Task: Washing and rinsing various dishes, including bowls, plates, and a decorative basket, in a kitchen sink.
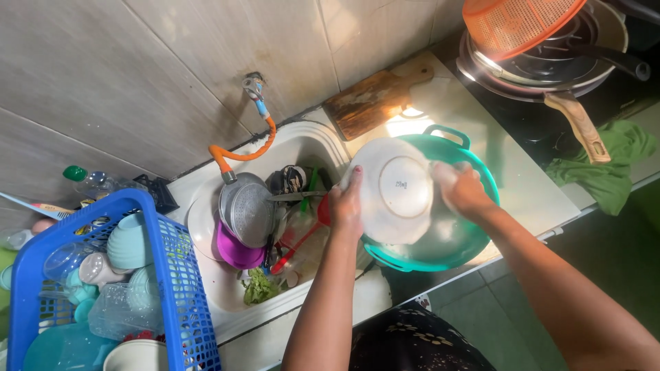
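White, round and ceramic, the plate (395, 192) is held underside up over the teal plastic basin (481, 172) beside the sink (206, 288). Left hand (346, 206) clamps its rim; right hand (462, 191), seemingly soapy, presses closed on the opposite edge. Scrubbing looks underway, so rinsing next calls for a firm hold.

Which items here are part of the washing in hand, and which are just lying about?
In use: left hand, right hand, white plate, teal basin.
Lying about: cutting board, orange colander, blue basket, green cloth.
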